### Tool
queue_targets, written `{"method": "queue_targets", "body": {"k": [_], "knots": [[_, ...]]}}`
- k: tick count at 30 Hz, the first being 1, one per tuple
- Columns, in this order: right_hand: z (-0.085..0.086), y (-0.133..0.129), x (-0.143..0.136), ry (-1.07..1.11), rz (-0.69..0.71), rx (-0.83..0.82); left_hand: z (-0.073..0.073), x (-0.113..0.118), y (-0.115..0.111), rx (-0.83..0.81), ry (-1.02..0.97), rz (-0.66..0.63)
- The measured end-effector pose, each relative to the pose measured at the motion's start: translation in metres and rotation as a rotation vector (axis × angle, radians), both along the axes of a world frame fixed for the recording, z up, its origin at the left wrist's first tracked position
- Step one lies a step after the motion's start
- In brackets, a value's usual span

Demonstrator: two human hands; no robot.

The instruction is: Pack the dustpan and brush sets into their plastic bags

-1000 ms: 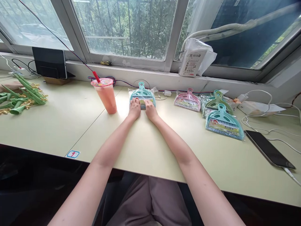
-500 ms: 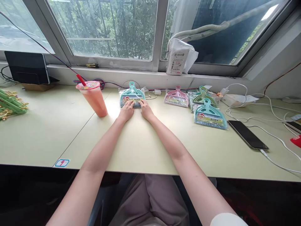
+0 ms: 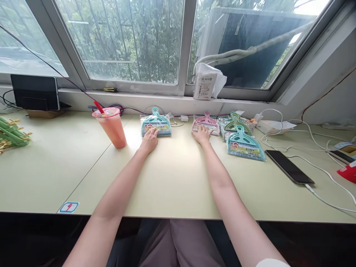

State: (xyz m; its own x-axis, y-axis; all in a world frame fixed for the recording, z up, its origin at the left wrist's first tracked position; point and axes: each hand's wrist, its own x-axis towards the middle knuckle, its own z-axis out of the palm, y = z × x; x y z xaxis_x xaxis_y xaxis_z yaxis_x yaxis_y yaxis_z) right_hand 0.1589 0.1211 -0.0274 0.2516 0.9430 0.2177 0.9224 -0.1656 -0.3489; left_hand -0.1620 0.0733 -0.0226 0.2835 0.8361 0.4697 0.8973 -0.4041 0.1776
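Note:
A mini dustpan-and-brush set (image 3: 157,124) in turquoise, wrapped in clear plastic, lies at the back of the table. My left hand (image 3: 150,139) rests on its lower left edge, fingers laid out and not wrapped round it. To the right, the fingers of my right hand (image 3: 202,135) are spread over the lower front of a pink dustpan-and-brush set (image 3: 206,121), also in clear plastic. Beside that one lie a green dustpan set (image 3: 236,121) and, in front of it, a second turquoise dustpan set (image 3: 244,144).
A tilted-looking cup of orange drink (image 3: 112,129) with a red straw stands left of my left hand. At right lie a phone (image 3: 289,167) on a white cable and a tissue box (image 3: 271,126). A tablet (image 3: 36,92) stands at back left, near green bundled sticks (image 3: 12,133).
My right hand has left the turquoise set and moved right onto the pink set. The left hand stays at the turquoise set. The whole view has shifted slightly.

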Motion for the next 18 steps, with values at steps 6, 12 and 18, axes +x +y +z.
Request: {"method": "queue_targets", "body": {"k": [6,12,18], "knots": [[0.002,-0.034,-0.004,-0.124,0.097,0.056,-0.002,-0.002,0.003,0.043,0.011,-0.015],[0.012,-0.103,-0.001,-0.171,0.357,0.262,-0.003,-0.005,0.009,0.057,0.014,-0.046],[0.012,-0.129,0.003,-0.095,-0.040,0.354,-0.001,-0.004,0.011,-0.071,0.004,-0.079]]}}
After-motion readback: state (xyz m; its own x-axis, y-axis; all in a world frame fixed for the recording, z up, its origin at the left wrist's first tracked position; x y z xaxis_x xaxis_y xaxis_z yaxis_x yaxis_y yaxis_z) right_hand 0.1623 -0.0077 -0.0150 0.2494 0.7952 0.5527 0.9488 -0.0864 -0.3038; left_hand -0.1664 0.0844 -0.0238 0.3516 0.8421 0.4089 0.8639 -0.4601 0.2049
